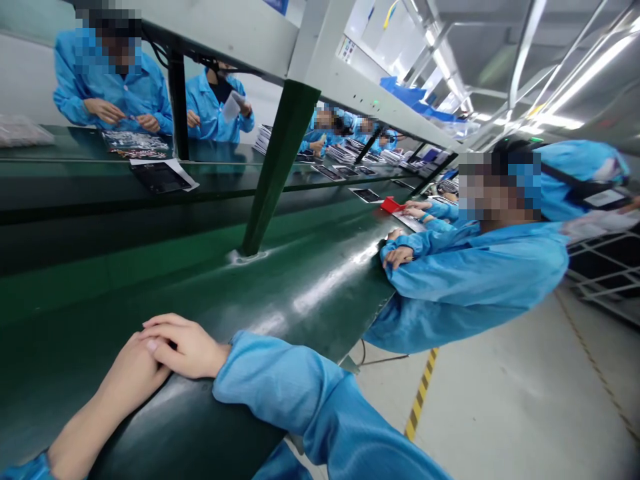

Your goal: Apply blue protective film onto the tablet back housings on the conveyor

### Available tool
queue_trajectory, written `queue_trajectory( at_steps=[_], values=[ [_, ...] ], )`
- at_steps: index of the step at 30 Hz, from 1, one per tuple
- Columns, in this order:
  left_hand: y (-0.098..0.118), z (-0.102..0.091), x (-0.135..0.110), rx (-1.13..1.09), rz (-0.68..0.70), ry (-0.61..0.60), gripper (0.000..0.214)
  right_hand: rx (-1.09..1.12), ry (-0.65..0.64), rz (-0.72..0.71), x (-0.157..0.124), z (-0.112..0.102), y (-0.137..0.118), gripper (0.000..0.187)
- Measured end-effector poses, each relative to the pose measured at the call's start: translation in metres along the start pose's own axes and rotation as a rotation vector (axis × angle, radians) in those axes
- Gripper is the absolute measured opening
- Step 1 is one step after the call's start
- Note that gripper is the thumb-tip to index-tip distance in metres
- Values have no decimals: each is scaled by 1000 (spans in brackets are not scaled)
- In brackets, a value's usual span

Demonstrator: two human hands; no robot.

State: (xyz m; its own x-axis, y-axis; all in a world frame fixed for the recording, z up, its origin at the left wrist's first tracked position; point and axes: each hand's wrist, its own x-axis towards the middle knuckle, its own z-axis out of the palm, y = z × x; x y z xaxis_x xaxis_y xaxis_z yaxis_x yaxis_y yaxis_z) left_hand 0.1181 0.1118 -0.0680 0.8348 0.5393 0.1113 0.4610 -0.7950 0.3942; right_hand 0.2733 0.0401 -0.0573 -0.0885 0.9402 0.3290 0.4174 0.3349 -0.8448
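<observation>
My left hand [131, 369] rests on the dark green bench top [210, 427] at the lower left, its fingers mostly hidden. Across the back of it lies my right hand [193, 347], with fingers stretched out and no object in view in it. The two hands touch, one over the other. A blue sleeve [280, 380] covers my right forearm, while most of my left forearm is bare.
A green post [280, 167] rises from the bench ahead. Beyond it, a conveyor [220, 177] carries dark flat panels [160, 176]. A co-worker [475, 260] leans on the bench at right, near a red object [391, 205]. Other people sit across the line.
</observation>
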Motion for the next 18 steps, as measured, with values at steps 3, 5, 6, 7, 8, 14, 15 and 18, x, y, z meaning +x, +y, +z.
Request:
queue_trajectory(
  at_steps=[3, 5, 6, 7, 8, 14, 15, 18],
  values=[
    [0, 0, -1, 1, 13, -6, 40, 24, 19, -22, -1, -1, -2, 42],
    [0, 1, -2, 4, 9, -5, 40, 37, 24, -33, -1, -2, -4, 43],
    [0, 1, -3, 7, 7, -3, 40, 40, 26, -33, -2, -2, -4, 43],
    [0, 2, -4, 10, 6, -1, 39, 43, 26, -31, -2, -2, -5, 42],
    [0, 2, -4, 14, 7, 1, 39, 44, 26, -29, -2, -2, -5, 42],
    [3, 1, -4, 34, 25, 40, 37, 59, 36, -18, -2, -1, 0, 38],
    [5, 0, -3, 33, 29, 47, 37, 67, 36, -18, -3, 0, 1, 39],
    [14, -5, -3, 23, 39, 43, 35, 96, 41, -21, -5, 0, 2, 40]
  ],
)
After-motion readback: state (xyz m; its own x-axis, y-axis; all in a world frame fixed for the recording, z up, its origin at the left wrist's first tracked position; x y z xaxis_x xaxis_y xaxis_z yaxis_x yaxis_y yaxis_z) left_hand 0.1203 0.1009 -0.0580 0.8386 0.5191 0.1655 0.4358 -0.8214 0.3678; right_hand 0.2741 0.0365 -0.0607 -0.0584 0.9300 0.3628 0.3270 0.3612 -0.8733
